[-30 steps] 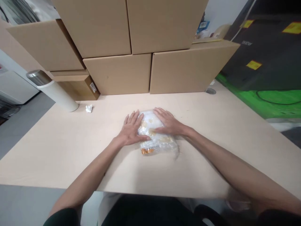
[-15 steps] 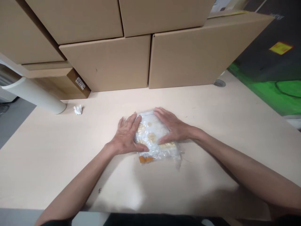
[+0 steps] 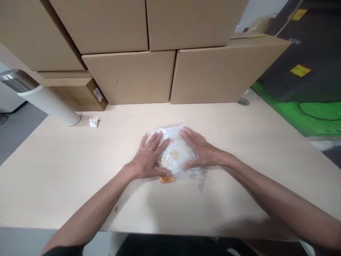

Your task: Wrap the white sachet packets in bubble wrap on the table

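Note:
A flat package [image 3: 177,153] wrapped in clear plastic, white with gold round marks, lies on the pale table [image 3: 128,206]. An orange patch shows at its near left corner, and loose wrap sticks out on the near right. My left hand [image 3: 151,156] rests on its left side, fingers spread. On the right side lies my right hand [image 3: 201,149], fingers stretched forward and thumb apart. Both palms face down, and neither hand is closed around the package.
Large cardboard boxes [image 3: 130,78] are stacked along the back. At the left stand a white cylinder [image 3: 53,106] and a smaller box [image 3: 77,96], with crumpled white paper [image 3: 93,122] nearby. A grey round object [image 3: 243,101] sits back right.
The camera view has shifted. My left hand has slid a little further over the package, covering more of its left side. My right hand stays on the right side.

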The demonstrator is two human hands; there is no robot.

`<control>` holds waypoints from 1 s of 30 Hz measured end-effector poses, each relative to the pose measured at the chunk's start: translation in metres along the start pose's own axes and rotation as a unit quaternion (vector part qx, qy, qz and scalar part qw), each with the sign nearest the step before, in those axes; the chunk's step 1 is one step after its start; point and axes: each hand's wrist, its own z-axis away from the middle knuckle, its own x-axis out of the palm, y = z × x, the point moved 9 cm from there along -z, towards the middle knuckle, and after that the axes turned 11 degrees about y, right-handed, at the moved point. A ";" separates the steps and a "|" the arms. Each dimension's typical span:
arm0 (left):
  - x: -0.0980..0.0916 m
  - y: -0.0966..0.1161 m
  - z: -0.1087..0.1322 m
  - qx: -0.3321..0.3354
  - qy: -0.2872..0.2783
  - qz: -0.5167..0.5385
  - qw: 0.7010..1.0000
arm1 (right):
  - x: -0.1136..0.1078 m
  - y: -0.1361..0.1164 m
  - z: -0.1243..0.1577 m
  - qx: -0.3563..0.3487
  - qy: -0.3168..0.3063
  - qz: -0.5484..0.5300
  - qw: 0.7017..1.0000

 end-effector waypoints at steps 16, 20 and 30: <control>0.003 -0.008 -0.003 -0.014 -0.057 0.042 0.997 | -0.002 0.003 -0.002 0.025 0.005 -0.036 0.999; 0.006 -0.014 -0.002 -0.012 -0.074 0.065 0.995 | 0.001 0.005 -0.003 0.020 -0.003 -0.042 0.999; -0.022 -0.007 0.009 -0.036 0.000 0.101 0.994 | -0.018 0.006 0.017 0.116 0.115 -0.253 0.954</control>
